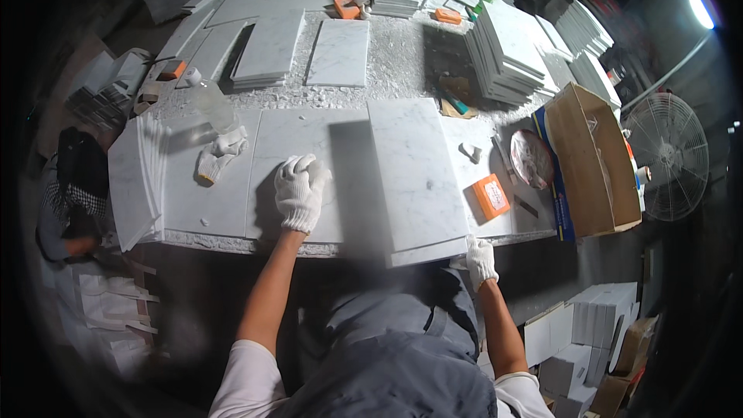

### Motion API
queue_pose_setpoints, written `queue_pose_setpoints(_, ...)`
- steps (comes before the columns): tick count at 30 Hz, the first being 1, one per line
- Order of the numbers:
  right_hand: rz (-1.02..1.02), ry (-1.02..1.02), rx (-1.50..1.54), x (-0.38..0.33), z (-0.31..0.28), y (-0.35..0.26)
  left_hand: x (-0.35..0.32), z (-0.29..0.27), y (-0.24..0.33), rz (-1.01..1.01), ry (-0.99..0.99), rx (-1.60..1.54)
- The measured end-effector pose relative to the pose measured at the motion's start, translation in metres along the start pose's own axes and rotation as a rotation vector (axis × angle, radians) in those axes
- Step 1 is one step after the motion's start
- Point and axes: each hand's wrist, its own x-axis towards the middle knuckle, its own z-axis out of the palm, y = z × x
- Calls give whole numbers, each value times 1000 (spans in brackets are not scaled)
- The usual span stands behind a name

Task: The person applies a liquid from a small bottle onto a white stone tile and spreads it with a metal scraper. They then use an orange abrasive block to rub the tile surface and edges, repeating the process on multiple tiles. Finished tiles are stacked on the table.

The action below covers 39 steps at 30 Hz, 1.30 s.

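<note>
Grey trousers [402, 340] fill the near middle, below a long workbench [402, 70] strewn with stone chips. On its near part lies a big white marble slab [414, 178], tilted, its near end jutting past the bench edge. Left of it, flat marble slabs [309, 162] sit side by side. Far right, a stack of tiles [507, 54] stands beside an open cardboard box [592, 159]. The gloved left hand [299, 192] rests flat, fingers loosely curled, on the flat marble. The gloved right hand [481, 261] grips the tilted slab's near right corner. An orange sanding block [491, 196] lies just right of it.
</note>
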Motion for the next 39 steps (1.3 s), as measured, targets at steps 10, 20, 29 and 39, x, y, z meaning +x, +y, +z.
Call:
queue_pose_setpoints(10, -438, 216, -688, 6, 5, 15, 38, -62, 71, -42, -296, -184)
queue_pose_setpoints(20, -382, 4, -430, -7, -3, -21, 19, -171, 262, 210, -881, -586)
queue_pose_setpoints(29, -91, -152, 463, -11, -7, -7, -22, -203, 371, 610, -1407, -536)
queue_pose_setpoints(39, 161, -86, 709, -89, -61, 10, -62, -204, 401, 780, -1216, -731)
